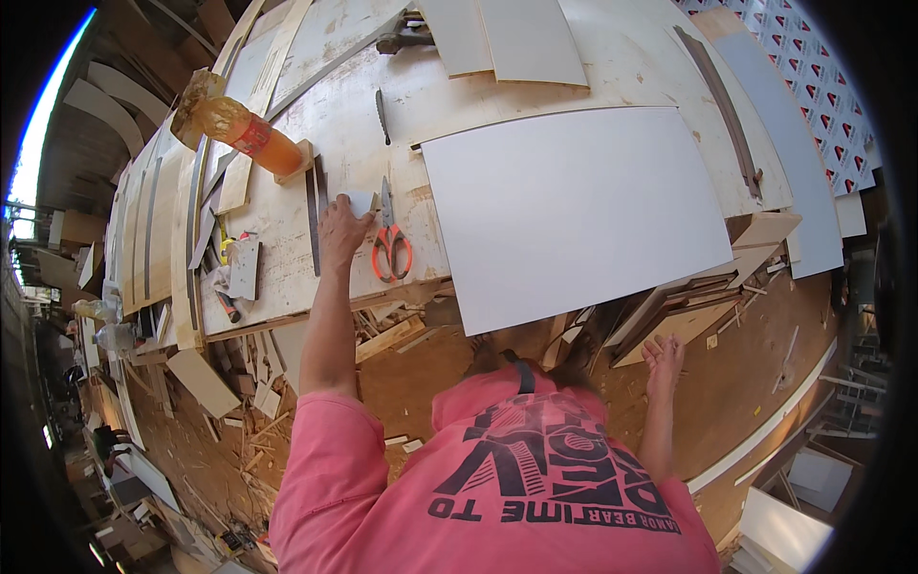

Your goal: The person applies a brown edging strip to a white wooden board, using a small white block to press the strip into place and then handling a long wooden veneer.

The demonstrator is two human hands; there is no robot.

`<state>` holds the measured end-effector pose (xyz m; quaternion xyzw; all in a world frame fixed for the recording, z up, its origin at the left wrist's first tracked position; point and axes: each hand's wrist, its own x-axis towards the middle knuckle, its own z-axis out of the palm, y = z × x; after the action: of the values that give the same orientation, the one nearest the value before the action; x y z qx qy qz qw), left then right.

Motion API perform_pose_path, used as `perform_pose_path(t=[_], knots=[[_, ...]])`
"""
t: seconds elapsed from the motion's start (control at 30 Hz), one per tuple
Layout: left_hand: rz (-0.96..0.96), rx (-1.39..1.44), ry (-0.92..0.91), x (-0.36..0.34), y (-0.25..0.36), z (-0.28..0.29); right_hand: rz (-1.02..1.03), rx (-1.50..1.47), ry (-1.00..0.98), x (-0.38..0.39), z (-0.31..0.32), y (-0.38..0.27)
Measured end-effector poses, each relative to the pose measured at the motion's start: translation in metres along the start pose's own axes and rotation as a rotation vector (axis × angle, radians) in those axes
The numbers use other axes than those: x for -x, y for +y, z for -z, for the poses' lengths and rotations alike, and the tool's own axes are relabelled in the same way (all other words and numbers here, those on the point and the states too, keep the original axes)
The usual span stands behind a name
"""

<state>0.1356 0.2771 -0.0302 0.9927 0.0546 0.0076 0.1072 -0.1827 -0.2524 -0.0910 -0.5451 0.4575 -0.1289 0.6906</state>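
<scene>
My left hand reaches over the worktable, its thumb and fingers closed on a small pale offcut. Right beside it lie orange-handled scissors, blades pointing away from me. A dark narrow strip runs along the other side of the hand. Down at my right side, beyond the table's near edge, hangs my right hand. Its fingers are loosely bent and apart, and nothing shows in them. A large white panel lies between the hands and overhangs the near edge.
An orange bottle stands at the left on the worktable. A serrated blade lies farther back. Pale panels are stacked at the far side. Wood scraps litter the floor below, and leaning boards stand near my right hand.
</scene>
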Motion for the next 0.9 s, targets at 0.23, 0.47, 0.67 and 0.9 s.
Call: perform_pose_path(t=[0.23,0.47,0.67,0.9], knots=[[0.026,0.779,0.013,-0.016,0.002,0.025,-0.080,0.170,0.067,0.062,0.013,0.043],[-0.491,1.041,-0.372,0.107,0.211,0.056,0.185,0.045,-0.568,0.099,-0.095,-0.089],[-1.013,0.654,-0.504,0.192,0.354,0.018,0.147,-0.503,-0.441,0.069,-0.099,-0.123],[-0.961,0.375,-0.235,0.110,0.417,-0.055,0.392,-0.161,0.098,-0.044,-0.002,-0.087]])
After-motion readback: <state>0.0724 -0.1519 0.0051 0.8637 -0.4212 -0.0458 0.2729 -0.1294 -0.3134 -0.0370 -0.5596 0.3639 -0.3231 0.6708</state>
